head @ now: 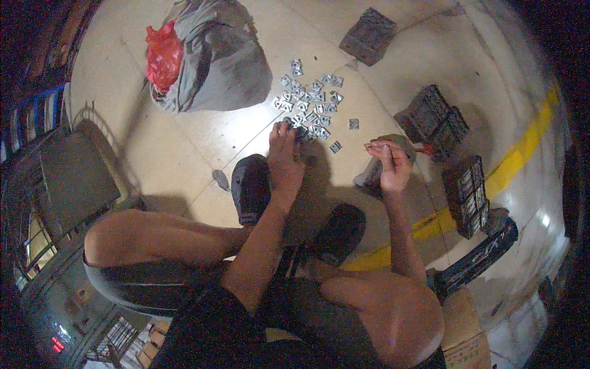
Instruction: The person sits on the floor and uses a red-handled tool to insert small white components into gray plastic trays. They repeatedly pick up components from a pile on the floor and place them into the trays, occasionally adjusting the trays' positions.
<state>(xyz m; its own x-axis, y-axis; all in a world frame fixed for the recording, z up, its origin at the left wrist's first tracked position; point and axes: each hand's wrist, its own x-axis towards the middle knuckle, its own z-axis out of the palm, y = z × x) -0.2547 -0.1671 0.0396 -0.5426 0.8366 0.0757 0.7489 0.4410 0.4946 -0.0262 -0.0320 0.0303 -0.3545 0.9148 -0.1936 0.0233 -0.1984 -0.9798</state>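
Many small square metal pieces with dark round centres (302, 105) lie scattered on the tiled floor in front of me. My left hand (284, 145) reaches down to the near edge of this pile, its fingertips on or at some pieces; whether it grips one is not visible. To the right, my right hand (390, 159) is raised with bent fingers beside a dark grey, cloth-like item (369, 177); a thin object may be at its fingertips, too blurred to tell. Single pieces lie apart between the hands, one of them a small metal piece (335, 147).
A grey cloth sack (230, 64) with a red plastic bag (163, 57) stands at upper left. Dark blocky objects (368, 36), (432, 121) and a dark slotted case (466, 197) are at right. A yellow floor line (521, 147) runs past them. My dark shoes (251, 189) flank my left hand.
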